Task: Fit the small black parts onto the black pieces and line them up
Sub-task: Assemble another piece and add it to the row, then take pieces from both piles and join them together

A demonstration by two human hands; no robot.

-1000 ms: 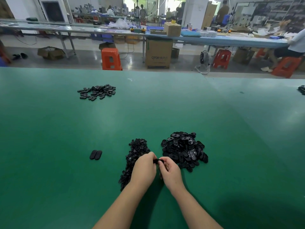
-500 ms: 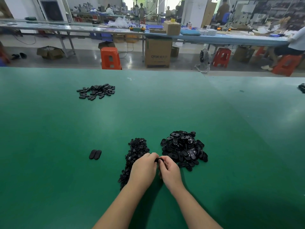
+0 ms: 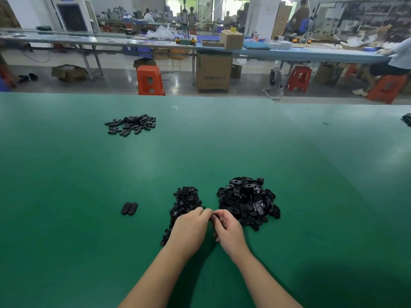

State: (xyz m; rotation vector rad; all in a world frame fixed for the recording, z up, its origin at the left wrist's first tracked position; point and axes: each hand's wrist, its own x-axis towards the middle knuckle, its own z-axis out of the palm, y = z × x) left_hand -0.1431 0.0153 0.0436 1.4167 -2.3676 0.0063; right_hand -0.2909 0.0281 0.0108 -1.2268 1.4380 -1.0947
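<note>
My left hand (image 3: 189,230) and my right hand (image 3: 229,230) meet fingertip to fingertip over the green table (image 3: 66,218), pinching one black piece (image 3: 214,217) between them; most of it is hidden by the fingers. A long heap of small black parts (image 3: 185,202) lies just beyond and under my left hand. A bigger pile of oval black pieces (image 3: 246,202) sits to the right of my right hand. Two oval pieces (image 3: 129,208) lie side by side to the left.
A spread of flat black ovals (image 3: 131,126) lies far left on the table. More black parts (image 3: 407,119) show at the right edge. Beyond the table's far edge are orange stools (image 3: 150,80), a cardboard box (image 3: 213,72) and workbenches with people.
Both hands stay together in the same spot. The black piece between the fingertips shows less now, as the fingers have closed over it.
</note>
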